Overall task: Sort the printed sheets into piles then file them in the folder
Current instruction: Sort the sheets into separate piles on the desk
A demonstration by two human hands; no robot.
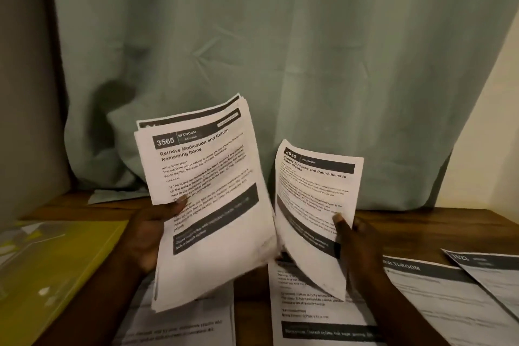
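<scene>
Sorting: left hand (148, 233) grips the stack (207, 199), right hand (356, 247) pinches one sheet (311, 205) (headed bedroom), probably bound for a matching worktop (421, 222) pile.

**A Dim Room**

1 big pale green curtain (280, 64) hung down behind a brown wooden table (427, 223). It had soft folds, and its bottom edge touched the table top. To the right of it was a cream wall (494, 126). To the left was a grey wall (22, 64). The light was dim and warm.
</scene>
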